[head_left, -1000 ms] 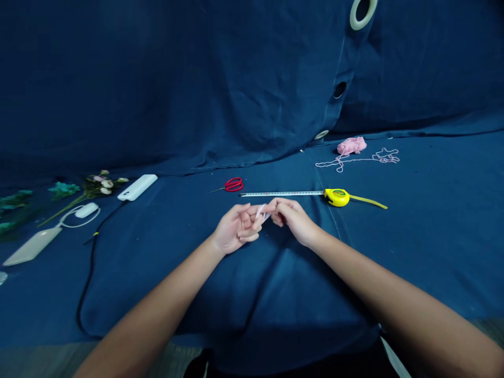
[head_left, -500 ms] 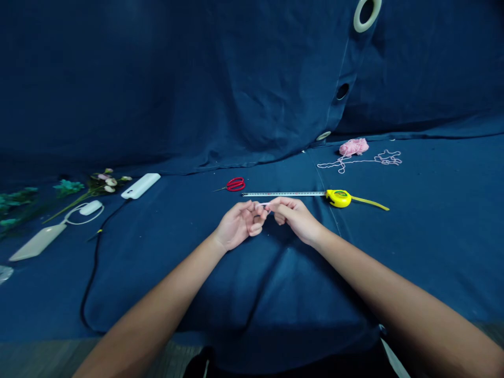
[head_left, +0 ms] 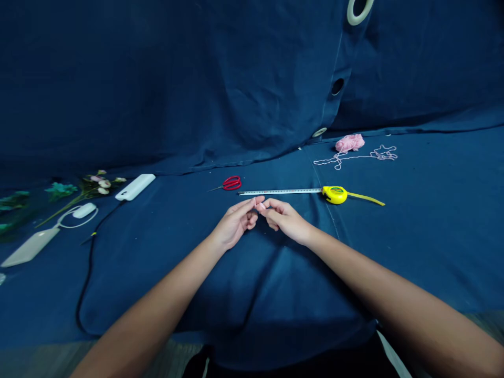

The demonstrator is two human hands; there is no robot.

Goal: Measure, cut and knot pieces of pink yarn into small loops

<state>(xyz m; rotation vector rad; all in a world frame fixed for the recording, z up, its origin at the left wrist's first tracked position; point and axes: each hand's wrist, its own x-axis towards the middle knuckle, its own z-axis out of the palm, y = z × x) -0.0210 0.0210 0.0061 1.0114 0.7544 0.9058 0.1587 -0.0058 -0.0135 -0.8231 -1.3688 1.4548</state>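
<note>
Tape measure blade (head_left: 279,191) lies just ahead of L hand (head_left: 235,223) & R hand (head_left: 285,220); red scissors (head_left: 232,182) beyond, black cable (head_left: 91,257) well left.

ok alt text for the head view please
The left hand and right hand meet over a blue cloth, fingertips at a small pink piece, with red-handled scissors, a yellow tape measure and pink yarn lying beyond.

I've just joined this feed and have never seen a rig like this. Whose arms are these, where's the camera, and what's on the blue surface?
There's no machine here: these are a person's bare arms, seen from one camera worn on their head, looking forward and down. Their left hand and right hand meet at the fingertips around a small pale pink piece, too small to identify. On the navy cloth lie a yellow tape measure, red-handled scissors, pink yarn and flowers.
</note>
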